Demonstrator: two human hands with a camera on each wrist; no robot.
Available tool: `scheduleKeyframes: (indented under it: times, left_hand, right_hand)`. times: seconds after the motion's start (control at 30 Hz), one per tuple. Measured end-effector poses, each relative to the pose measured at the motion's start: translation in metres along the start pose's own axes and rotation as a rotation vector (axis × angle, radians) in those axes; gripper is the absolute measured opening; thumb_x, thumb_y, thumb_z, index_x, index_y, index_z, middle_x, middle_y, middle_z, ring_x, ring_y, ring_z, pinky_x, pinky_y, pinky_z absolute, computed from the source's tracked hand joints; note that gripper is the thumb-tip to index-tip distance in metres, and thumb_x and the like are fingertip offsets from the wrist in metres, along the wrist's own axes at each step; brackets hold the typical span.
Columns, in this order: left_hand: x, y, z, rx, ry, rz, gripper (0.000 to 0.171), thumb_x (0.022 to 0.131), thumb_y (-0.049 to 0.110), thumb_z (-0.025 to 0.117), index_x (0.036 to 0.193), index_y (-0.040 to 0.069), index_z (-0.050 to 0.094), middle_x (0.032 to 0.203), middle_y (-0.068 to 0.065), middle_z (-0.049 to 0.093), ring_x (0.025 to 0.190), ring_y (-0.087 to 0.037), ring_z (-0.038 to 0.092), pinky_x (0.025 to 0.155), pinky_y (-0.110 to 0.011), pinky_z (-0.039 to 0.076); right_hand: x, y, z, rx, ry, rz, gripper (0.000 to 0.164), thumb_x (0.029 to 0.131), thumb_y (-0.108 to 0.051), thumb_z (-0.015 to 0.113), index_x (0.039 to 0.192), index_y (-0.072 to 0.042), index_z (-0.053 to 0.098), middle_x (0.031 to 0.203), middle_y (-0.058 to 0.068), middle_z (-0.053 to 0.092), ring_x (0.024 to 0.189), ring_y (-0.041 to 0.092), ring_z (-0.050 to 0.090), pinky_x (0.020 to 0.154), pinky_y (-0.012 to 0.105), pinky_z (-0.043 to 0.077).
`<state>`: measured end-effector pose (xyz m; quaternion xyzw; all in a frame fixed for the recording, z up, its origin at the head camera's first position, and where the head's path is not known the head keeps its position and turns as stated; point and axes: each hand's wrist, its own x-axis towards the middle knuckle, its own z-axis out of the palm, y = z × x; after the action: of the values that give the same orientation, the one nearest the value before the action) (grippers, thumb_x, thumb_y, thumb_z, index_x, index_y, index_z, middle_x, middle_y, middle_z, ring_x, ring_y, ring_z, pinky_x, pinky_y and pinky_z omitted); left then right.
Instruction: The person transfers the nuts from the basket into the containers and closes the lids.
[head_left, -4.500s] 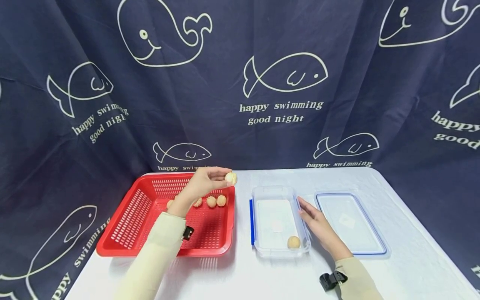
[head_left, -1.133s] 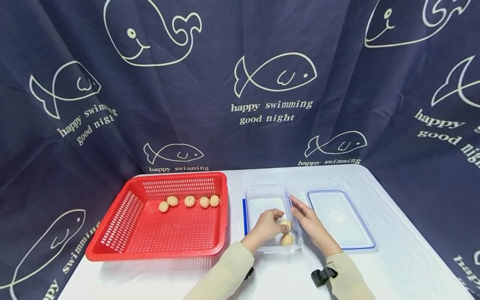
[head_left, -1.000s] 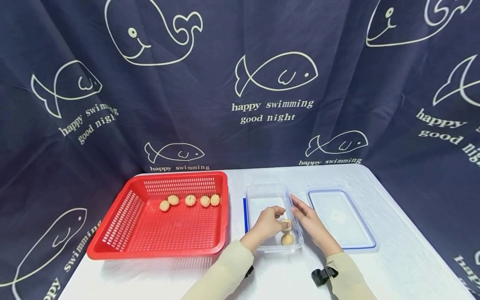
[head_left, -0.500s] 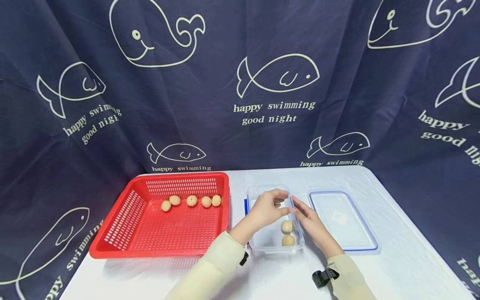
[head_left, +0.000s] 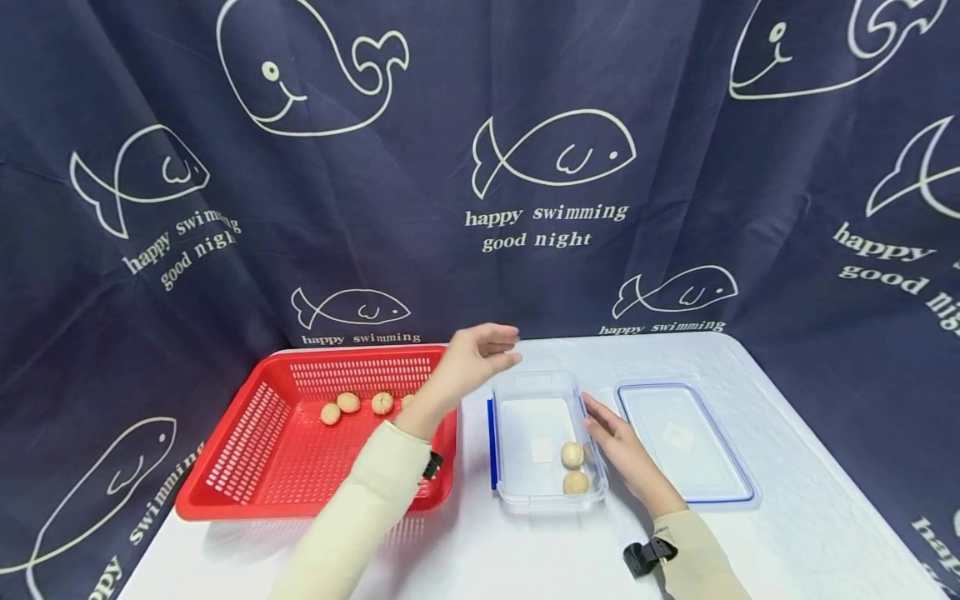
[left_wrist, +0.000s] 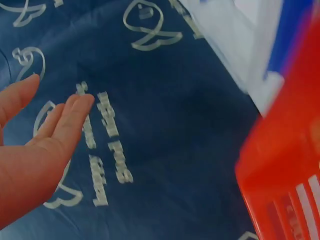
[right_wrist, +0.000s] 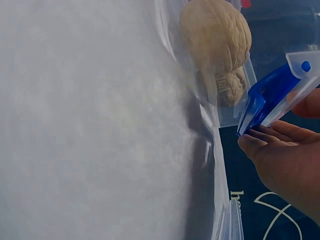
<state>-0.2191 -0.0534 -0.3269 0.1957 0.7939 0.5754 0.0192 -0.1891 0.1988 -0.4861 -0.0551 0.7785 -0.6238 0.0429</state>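
My left hand (head_left: 474, 360) is raised over the right rim of the red basket (head_left: 191, 504), its fingers spread apart with nothing between them; the left wrist view shows the same bare hand (left_wrist: 45, 135). Several walnuts (head_left: 382, 403) lie along the basket's back, partly hidden by my forearm. Beside it stands a clear plastic food container (head_left: 551, 503) with two walnuts (head_left: 573, 454) in its near right corner. My right hand (head_left: 626, 446) holds the container's right side. In the right wrist view its fingers and thumb are around the blue-edged latch flap (right_wrist: 272, 95).
The container's clear lid (head_left: 678, 437) with a blue seal lies flat to the right of my right hand. A white cloth (head_left: 525, 558) covers the table. A dark blue curtain (head_left: 420, 208) with fish drawings hangs behind the table's back edge.
A second walnut, earlier pinched in my left hand, now sits in the container by the first. My left hand has let go and moved up and left toward the basket. The right hand stayed.
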Motion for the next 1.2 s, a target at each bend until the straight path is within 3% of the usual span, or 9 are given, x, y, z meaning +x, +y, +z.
scheduleKeyframes:
  times: [0.3, 0.57, 0.7, 0.9, 1.2]
  left_hand:
    - [0.01, -0.023, -0.055, -0.077, 0.039, -0.046, 0.036, 0.086, 0.001, 0.068, 0.121, -0.004, 0.062, 0.121, -0.018, 0.064, 0.11, -0.026, 0.063, 0.092, -0.032, 0.051]
    - [0.009, -0.054, -0.095, -0.093, -0.024, -0.016, 0.038, 0.088, -0.001, 0.066, 0.125, -0.005, 0.059, 0.124, -0.02, 0.061, 0.113, -0.025, 0.062, 0.09, -0.028, 0.052]
    - [0.007, -0.069, -0.11, -0.107, -0.068, -0.008, 0.04, 0.088, -0.002, 0.065, 0.127, -0.007, 0.056, 0.125, -0.024, 0.06, 0.11, -0.019, 0.064, 0.092, -0.028, 0.051]
    - [0.002, -0.092, -0.131, -0.124, -0.088, -0.066, 0.043, 0.089, 0.0, 0.065, 0.129, -0.007, 0.054, 0.127, -0.024, 0.059, 0.12, -0.037, 0.054, 0.094, -0.026, 0.049]
    - [-0.01, -0.132, -0.156, -0.04, -0.073, -0.142, 0.039, 0.092, 0.006, 0.064, 0.129, -0.005, 0.056, 0.13, -0.022, 0.057, 0.12, -0.038, 0.053, 0.098, -0.031, 0.048]
  right_hand:
    - [0.0, -0.002, 0.001, 0.023, -0.005, 0.022, 0.053, 0.102, -0.015, 0.044, 0.15, -0.003, 0.027, 0.155, 0.02, 0.024, 0.143, 0.035, 0.02, 0.116, 0.046, 0.015]
    - [0.0, -0.003, 0.0, 0.02, -0.011, 0.013, 0.052, 0.103, -0.016, 0.044, 0.15, -0.002, 0.027, 0.154, 0.021, 0.025, 0.142, 0.037, 0.021, 0.116, 0.047, 0.015]
    - [-0.001, -0.004, 0.0, 0.013, -0.011, 0.011, 0.053, 0.103, -0.018, 0.044, 0.15, -0.002, 0.026, 0.154, 0.022, 0.024, 0.142, 0.037, 0.021, 0.116, 0.047, 0.015]
    - [-0.001, -0.004, 0.0, 0.014, -0.007, 0.014, 0.053, 0.103, -0.017, 0.044, 0.15, -0.002, 0.026, 0.154, 0.021, 0.025, 0.142, 0.036, 0.021, 0.116, 0.047, 0.015]
    - [0.0, -0.003, 0.0, 0.027, -0.006, 0.031, 0.053, 0.103, -0.017, 0.045, 0.151, -0.004, 0.026, 0.155, 0.02, 0.024, 0.143, 0.036, 0.02, 0.116, 0.048, 0.014]
